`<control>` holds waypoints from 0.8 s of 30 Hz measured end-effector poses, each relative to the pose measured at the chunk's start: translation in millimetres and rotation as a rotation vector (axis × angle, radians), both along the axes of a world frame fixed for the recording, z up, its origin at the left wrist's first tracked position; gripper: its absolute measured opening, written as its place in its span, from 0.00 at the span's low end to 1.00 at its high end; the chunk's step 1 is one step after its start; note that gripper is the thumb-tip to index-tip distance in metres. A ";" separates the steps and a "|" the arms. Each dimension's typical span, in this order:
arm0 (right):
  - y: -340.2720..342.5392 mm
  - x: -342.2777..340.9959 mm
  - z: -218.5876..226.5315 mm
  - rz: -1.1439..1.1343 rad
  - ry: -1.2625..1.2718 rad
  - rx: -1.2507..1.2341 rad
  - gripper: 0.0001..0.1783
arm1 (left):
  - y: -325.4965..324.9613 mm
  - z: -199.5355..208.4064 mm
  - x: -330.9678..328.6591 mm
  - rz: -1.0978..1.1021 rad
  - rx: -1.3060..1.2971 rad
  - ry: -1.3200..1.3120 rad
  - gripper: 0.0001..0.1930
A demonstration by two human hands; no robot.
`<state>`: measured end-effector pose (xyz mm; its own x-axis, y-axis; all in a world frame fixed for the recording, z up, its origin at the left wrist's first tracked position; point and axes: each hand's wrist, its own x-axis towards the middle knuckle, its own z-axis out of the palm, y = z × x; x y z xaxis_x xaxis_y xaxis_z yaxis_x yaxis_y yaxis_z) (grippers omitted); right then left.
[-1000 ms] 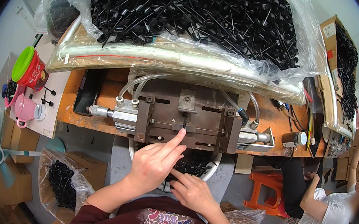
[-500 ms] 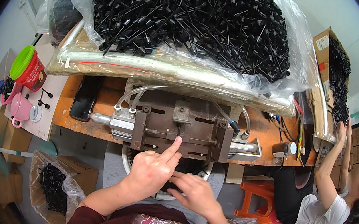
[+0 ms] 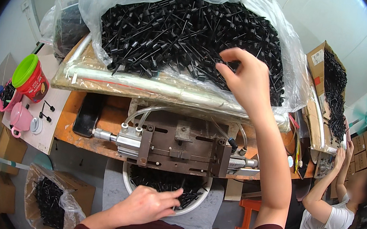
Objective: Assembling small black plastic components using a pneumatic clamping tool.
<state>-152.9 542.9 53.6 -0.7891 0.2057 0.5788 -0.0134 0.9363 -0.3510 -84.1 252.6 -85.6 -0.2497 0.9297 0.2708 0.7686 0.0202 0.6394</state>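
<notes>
Black parts (image 3: 169, 39) beneath right grip (image 3: 248, 80)

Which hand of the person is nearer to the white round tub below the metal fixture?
Left. The left hand is at the near edge of the white tub, partly over it; the right hand is farther away, beyond the metal fixture, at the pile of black parts.

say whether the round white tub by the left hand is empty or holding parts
The white tub holds parts: black stemmed pieces show inside its rim. How full, I cannot tell.
</notes>
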 end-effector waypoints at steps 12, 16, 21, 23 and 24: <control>22.9 -71.5 -5.7 -0.160 -0.487 -0.102 0.31 | -8.1 -38.0 7.1 0.043 -0.038 -0.082 0.20; 21.1 -69.2 -0.1 -0.135 -0.560 -0.107 0.28 | -6.8 -38.2 6.9 0.028 0.012 -0.077 0.20; 21.5 -67.2 2.1 -0.101 -0.575 -0.141 0.21 | -8.5 -34.9 12.0 0.011 0.057 -0.082 0.19; 22.5 -65.1 2.6 -0.120 -0.575 -0.144 0.20 | -10.2 -32.3 13.4 0.015 0.068 -0.072 0.19; 24.0 -63.2 4.4 -0.119 -0.538 -0.162 0.20 | -11.2 -30.0 13.4 0.022 0.072 -0.062 0.19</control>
<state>-216.0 566.9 58.0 -0.9298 0.3638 0.0559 0.3090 0.8542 -0.4182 -70.7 241.5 -115.6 -0.2878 0.9027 0.3198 0.7275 -0.0110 0.6860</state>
